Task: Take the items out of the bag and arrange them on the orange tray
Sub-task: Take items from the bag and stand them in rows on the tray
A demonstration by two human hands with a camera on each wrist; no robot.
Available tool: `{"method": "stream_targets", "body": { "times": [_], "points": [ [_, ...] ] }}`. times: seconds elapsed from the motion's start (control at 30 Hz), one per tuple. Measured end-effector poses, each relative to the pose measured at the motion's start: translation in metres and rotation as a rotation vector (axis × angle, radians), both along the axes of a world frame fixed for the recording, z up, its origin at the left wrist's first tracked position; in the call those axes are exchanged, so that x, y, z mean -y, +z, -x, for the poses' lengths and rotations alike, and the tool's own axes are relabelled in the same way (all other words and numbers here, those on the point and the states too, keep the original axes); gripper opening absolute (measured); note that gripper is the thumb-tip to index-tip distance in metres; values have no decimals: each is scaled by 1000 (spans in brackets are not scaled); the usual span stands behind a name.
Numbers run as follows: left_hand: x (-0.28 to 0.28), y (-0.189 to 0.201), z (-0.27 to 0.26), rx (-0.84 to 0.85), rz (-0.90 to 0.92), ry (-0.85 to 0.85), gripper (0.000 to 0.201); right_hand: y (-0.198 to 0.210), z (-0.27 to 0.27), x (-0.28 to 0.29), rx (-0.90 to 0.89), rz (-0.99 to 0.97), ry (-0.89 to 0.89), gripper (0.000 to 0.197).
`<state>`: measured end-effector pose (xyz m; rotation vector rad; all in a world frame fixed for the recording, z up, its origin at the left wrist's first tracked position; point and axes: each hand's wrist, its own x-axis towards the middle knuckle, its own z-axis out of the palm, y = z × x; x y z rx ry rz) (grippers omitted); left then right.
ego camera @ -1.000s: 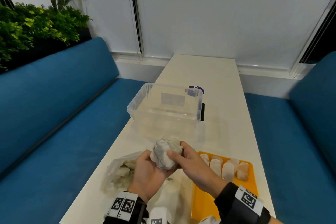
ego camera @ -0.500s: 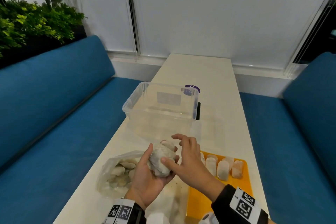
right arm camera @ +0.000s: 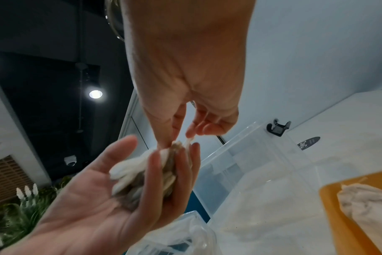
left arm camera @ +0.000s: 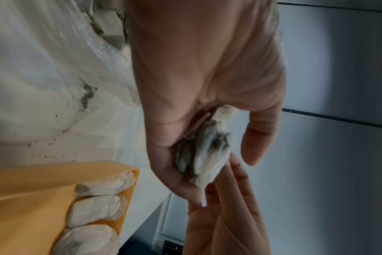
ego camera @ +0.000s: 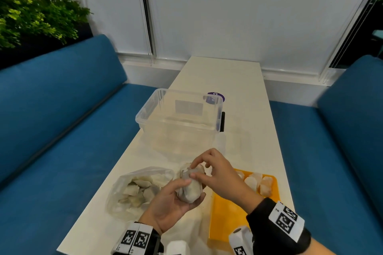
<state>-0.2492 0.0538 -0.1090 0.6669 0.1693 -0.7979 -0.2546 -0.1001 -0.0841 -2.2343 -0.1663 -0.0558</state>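
From the head view, the left hand (ego camera: 172,207) lies palm-up over the near table edge, fingers cupped round a clump of white sachets (ego camera: 190,186), while the right hand (ego camera: 217,174) comes in from the right and pinches the top of the clump with thumb and forefinger. The clump's long axis runs near-to-far, tilted a little toward the bag. The orange tray (ego camera: 228,213) sits just right of both hands, so the right hand is the nearer one for the carry across; a row of sachets (ego camera: 257,182) already lines its far end. The clear bag (ego camera: 136,190), still holding more sachets, lies just left of the left hand. Over to the left wrist: the clump sits in the curled fingers, grey-stained folds showing, the other hand's fingertips (left arm camera: 233,165) touching its lower end, and dark specks dot the white surface beside the tray. Right wrist now: thumb and finger pinch what looks like a thin tag or string at the clump's tip. Room-wise, a long white table (ego camera: 238,80), an empty clear tub (ego camera: 178,118) behind the hands, blue benches either side, plants far left.
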Motion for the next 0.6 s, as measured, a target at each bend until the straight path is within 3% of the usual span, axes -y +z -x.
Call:
{"method": "stream_targets", "body": {
  "times": [0.07, 0.2, 0.33, 0.47, 0.6],
  "points": [
    [-2, 0, 1, 9, 28, -52, 52, 1, -1, 3, -23, -8, 10, 13],
    [3, -1, -2, 71, -67, -34, 38, 4, -3, 5, -68, -137, -14, 6],
    [5, 0, -2, 146, -182, -33, 33, 7, -4, 10, -156, -137, -26, 21],
    [5, -1, -2, 148, -222, -10, 28, 7, -4, 14, -184, -250, -47, 19],
    [4, -1, -2, 133, -205, 14, 38, 10, -2, 21, -230, -335, -39, 18]
  ]
}}
